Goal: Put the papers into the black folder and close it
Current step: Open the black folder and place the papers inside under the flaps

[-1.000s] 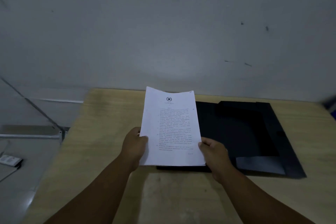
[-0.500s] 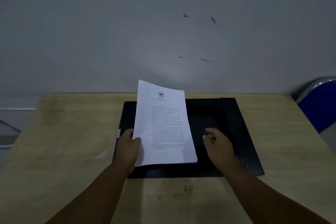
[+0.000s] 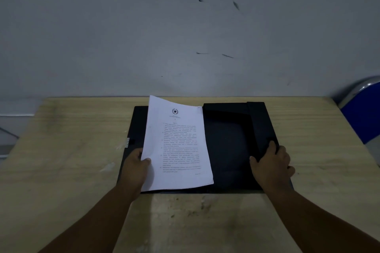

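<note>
The black folder [image 3: 228,141] lies open and flat on the wooden table [image 3: 72,150]. A stack of white printed papers [image 3: 176,144] is held tilted over the folder's left half by my left hand [image 3: 135,167], which grips its lower left edge. My right hand [image 3: 271,164] rests on the folder's right flap, its fingers curled over the flap's edge. The folder's left half is mostly hidden behind the papers.
A grey wall stands right behind the table's far edge. A blue chair [image 3: 362,113] stands off the table's right far corner. A small white label [image 3: 128,142] shows at the folder's left edge.
My right hand let go of the papers and moved right onto the folder's right flap. My left hand now holds the papers alone, lower over the folder. The view shifted left.
</note>
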Demonstrator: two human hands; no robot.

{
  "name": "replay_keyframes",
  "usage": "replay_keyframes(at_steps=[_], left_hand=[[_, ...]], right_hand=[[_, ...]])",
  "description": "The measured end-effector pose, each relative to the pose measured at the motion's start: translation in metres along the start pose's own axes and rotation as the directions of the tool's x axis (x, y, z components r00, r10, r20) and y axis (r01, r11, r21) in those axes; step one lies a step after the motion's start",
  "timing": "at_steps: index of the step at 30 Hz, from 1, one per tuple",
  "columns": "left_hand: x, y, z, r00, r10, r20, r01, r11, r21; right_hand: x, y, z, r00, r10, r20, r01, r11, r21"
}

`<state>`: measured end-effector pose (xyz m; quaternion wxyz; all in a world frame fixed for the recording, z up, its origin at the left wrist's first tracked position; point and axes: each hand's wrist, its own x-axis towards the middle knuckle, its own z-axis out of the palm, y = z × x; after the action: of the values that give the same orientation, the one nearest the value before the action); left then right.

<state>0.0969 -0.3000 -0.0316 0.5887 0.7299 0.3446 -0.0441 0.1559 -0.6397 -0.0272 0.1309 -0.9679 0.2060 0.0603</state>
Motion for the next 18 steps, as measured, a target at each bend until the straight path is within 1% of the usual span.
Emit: replay_keyframes(at_steps=[4, 9, 13, 18], left_hand=[[0.000, -0.005, 0.003, 0.999, -0.039, 0.019, 0.039, 0.999, -0.015], [-0.003, -0.008, 0.003, 1.000, -0.028, 0.012, 0.028, 0.999, -0.019], [-0.001, -0.004, 0.003, 1.000, 0.000, 0.004, 0.000, 1.000, 0.022], [0.005, 0.003, -0.007, 0.998, 0.045, -0.050, -0.043, 0.998, 0.037]], right_hand=[[0.001, 0.000, -0.003, 0.999, -0.034, 0.038, 0.035, 0.999, -0.033], [-0.003, -0.004, -0.001, 0.995, -0.096, 0.035, 0.097, 0.995, -0.002], [-0.004, -0.009, 0.000, 0.993, -0.106, 0.048, 0.106, 0.994, 0.000], [-0.003, -0.008, 0.002, 0.993, -0.113, 0.045, 0.112, 0.994, 0.016]])
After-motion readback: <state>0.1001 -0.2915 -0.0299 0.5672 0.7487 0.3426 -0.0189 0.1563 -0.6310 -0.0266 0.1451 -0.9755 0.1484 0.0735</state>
